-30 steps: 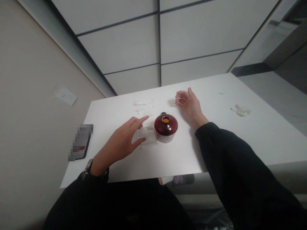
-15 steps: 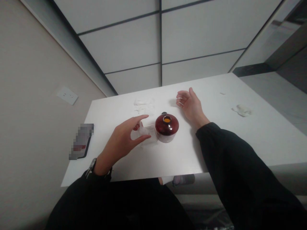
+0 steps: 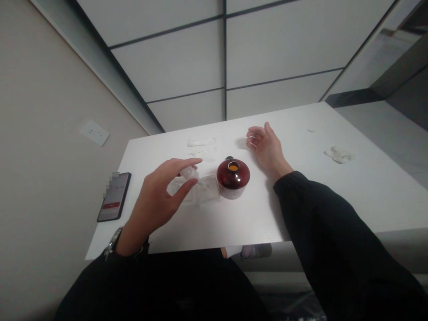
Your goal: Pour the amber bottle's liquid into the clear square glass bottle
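Holding a small clear plastic piece (image 3: 189, 173) over the clear plastic tray (image 3: 197, 191) on the bench (image 3: 294, 133)

We observe the left hand (image 3: 154, 200) raised above the bench, its thumb and index fingers (image 3: 177, 164) clamped on the piece. A wristwatch (image 3: 112, 243) is worn on that wrist. From this view we cannot tell whether the piece touches the tray or clears it slightly.

The right hand (image 3: 267, 149) rests on the bench beyond the bowl, holding nothing. Its fingers (image 3: 254, 133) are loosely curled and slightly apart, and they do not touch the lacquered lidded bowl (image 3: 233, 178).

We record the present state as follows:

- The tray lies just beside the bowl, and we cannot confirm contact between them.
- The piece is in hand, not resting in the tray.
- The lid is seated on the bowl, with its orange-lined ring facing up. We see no sign that the bowl is open.

Crumpled white tissue (image 3: 201, 149) lies beyond the tray, and a second scrap of tissue (image 3: 338, 154) lies well to the right. A smartphone (image 3: 113, 197) lies face up near the left edge of the bench, below a wall socket (image 3: 95, 133).
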